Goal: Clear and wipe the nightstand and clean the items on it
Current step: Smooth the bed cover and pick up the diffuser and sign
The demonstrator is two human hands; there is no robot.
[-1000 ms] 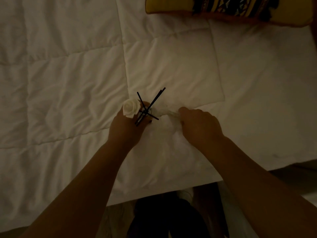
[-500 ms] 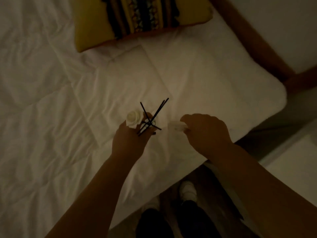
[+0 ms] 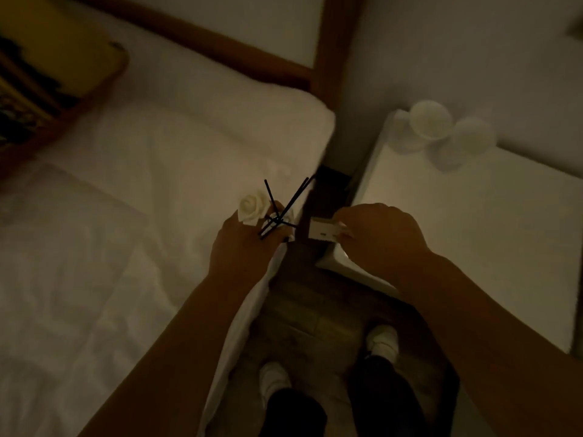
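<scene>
Head view, dim light, some blur. Your left hand (image 3: 244, 244) is curled round a small container that your fingers hide almost wholly; its material and shape cannot be told. Standing up out of it: one white rose (image 3: 251, 207) on the left, and thin black sticks (image 3: 280, 209) fanning up and to the right. At least three sticks show, crossing one another; an exact count cannot be had at this blur. This hand hangs over the right edge of the bed (image 3: 157, 184), above the white quilt.

Your right hand (image 3: 381, 241) pinches a small white cloth (image 3: 325, 232), folded to a rough rectangle, between thumb and fingertips. The cloth sits over the gap between bed and nightstand (image 3: 473, 247), just beside the nightstand's near left corner; whether it touches that corner cannot be told. The two hands are near each other but apart.

Nightstand: white top, to the right of the bed. At its far left corner stands a cluster of pale round items (image 3: 441, 134), close together, outlines smeared; three or four, and their contents cannot be seen.

On the bed, far left: one yellow patterned cushion (image 3: 56, 64). Brown wooden bed frame (image 3: 328, 58) runs along the far side. Below, two white shoes (image 3: 383, 342) on a wooden floor (image 3: 293, 310).
</scene>
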